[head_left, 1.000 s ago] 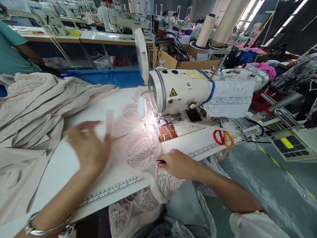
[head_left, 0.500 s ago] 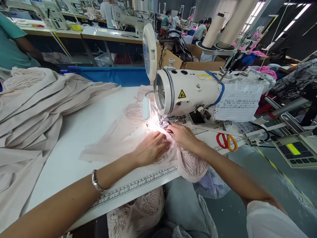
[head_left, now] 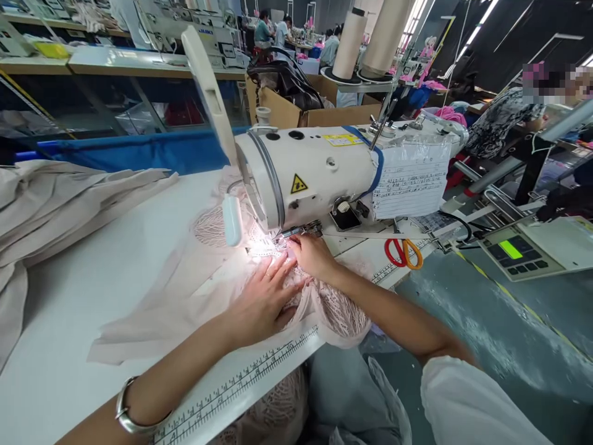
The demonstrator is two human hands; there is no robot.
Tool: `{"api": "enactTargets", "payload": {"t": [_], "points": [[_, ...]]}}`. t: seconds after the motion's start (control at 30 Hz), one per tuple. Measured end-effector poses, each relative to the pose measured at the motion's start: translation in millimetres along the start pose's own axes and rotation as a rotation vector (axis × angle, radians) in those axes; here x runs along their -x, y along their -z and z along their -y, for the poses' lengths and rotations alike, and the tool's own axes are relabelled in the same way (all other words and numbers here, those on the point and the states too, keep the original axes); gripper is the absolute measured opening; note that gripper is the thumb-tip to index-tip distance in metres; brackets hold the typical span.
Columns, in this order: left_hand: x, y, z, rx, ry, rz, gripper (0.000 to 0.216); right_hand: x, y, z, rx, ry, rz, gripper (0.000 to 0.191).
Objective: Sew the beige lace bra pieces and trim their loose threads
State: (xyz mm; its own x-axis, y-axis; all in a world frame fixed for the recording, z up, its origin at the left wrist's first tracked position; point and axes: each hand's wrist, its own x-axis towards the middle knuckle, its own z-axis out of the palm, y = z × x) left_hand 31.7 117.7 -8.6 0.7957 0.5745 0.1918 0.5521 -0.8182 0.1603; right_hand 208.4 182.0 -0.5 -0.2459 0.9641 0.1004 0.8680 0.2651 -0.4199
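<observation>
Pale pink lace fabric (head_left: pixel 340 309) lies under the head of a white sewing machine (head_left: pixel 315 176), with sheer cloth (head_left: pixel 157 315) trailing to the left over the table. My left hand (head_left: pixel 262 300) rests flat on the lace just in front of the needle area, fingers spread. Close beside the presser foot, my right hand (head_left: pixel 315 256) has its fingers curled together on the lace's edge. A bright lamp (head_left: pixel 231 220) washes out the stitching spot, so the needle and fingertips show poorly.
A heap of pale fabric (head_left: pixel 60 204) covers the table's left side. Red-and-orange-handled scissors (head_left: pixel 403 253) and a phone (head_left: pixel 345 219) lie right of the machine. A printed ruler (head_left: pixel 259 371) runs along the front edge. A control panel (head_left: pixel 523 250) stands at right.
The view has swung, so the machine appears further left. My left hand's fingers have gone from bunched to spread flat on the lace. My right hand stays by the presser foot.
</observation>
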Motion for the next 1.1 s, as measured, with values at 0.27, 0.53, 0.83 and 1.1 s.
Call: {"api": "enactTargets", "payload": {"t": [0.27, 0.53, 0.83, 1.1], "points": [[0, 4, 8, 0.234, -0.009, -0.057, 0.038, 2, -1, 1, -0.034, 0.053, 0.076, 0.014], [1, -5, -8, 0.065, 0.010, -0.058, 0.033, 6, -1, 1, -0.029, 0.040, 0.024, 0.014], [1, -12, 0, 0.131, 0.243, -0.285, 0.041, 15, 1, -5, -0.101, 0.068, 0.001, 0.006], [4, -16, -7, -0.134, 0.226, -0.213, 0.047, 17, 4, 0, -0.023, 0.060, 0.027, 0.011]]}}
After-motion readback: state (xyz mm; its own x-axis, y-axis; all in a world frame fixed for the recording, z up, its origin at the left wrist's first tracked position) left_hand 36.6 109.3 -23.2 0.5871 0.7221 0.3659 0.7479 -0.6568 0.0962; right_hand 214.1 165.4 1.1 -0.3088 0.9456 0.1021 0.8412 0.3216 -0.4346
